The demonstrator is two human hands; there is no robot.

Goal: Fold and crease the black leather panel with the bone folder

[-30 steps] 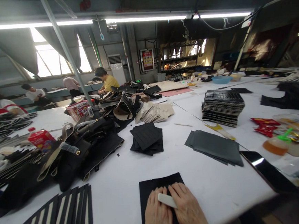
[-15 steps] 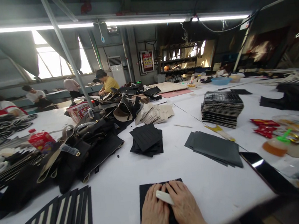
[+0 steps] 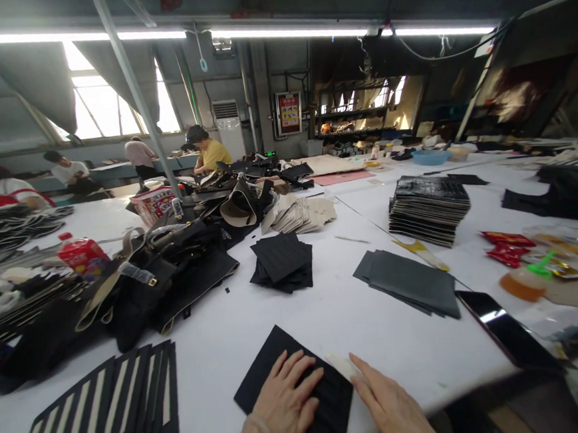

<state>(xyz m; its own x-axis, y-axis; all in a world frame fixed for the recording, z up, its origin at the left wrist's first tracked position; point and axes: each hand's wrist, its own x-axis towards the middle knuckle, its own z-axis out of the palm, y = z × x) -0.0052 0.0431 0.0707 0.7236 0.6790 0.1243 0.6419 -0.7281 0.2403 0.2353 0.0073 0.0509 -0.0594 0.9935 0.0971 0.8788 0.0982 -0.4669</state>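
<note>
A square black leather panel (image 3: 280, 364) lies turned at an angle on the white table in front of me. My left hand (image 3: 287, 393) rests flat on it, fingers spread. At the panel's right edge, my right hand (image 3: 386, 395) is closed around a pale, flat tool that looks like a bone folder (image 3: 343, 364); its outline is blurred. Beyond my hands sits a loose stack of black panels (image 3: 281, 260). Black pieces with pale strips (image 3: 104, 408) fan out at the lower left.
Black bags and straps (image 3: 174, 279) are heaped on the left. To the right are dark grey sheets (image 3: 409, 280), a tall stack of panels (image 3: 428, 209), a phone (image 3: 502, 326) and a green-tipped glue bottle (image 3: 527, 281). The table edge (image 3: 463, 389) runs close by my right hand.
The black panel has been turned to an angle. My hands have moved apart: the left stays spread on the panel, while the right has shifted to its right edge with the white tool.
</note>
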